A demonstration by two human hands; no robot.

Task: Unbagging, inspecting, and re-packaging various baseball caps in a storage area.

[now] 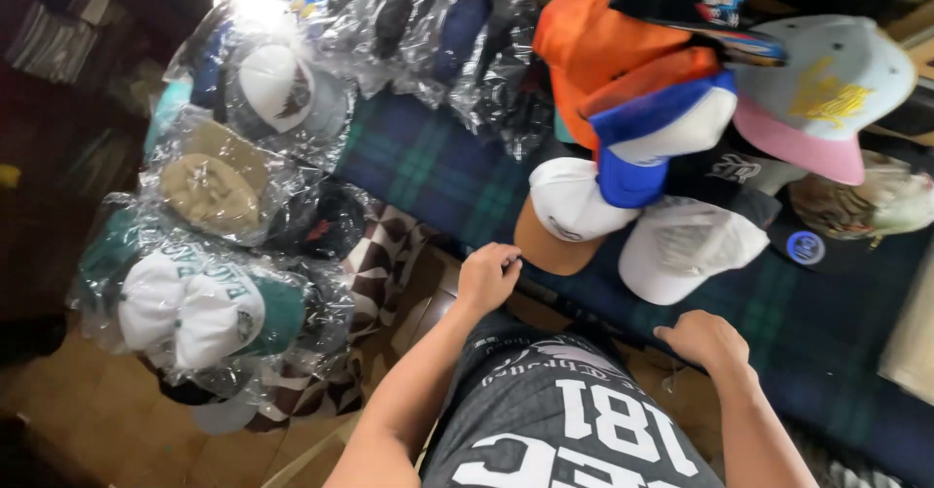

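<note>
Plaid cloth (428, 172) in dark blue and green covers the table and carries everything else. Bagged caps in clear plastic (209, 254) form a long heap down its left side, among them a white and green cap (199, 311), a tan cap (209, 191) and a white cap (277, 84) higher up. Loose caps crowd the right side: an orange cap (593, 45) at the top, a pale blue cap with a pink brim (827, 94) beside it, and a blue and white cap (662, 138) below those. Nearer the person lie a white mesh cap (686, 250) and a white cap with a tan brim (564, 216), touching each other.

Left hand (486, 277) rests at the near edge of the cloth, just beside the tan brim; its fingers (508, 257) are curled in, and whether they pinch the cloth or the brim I cannot tell. Right hand (705, 340) lies palm down on the cloth just below the white mesh cap, fingers (671, 332) loosely bent and holding nothing.
</note>
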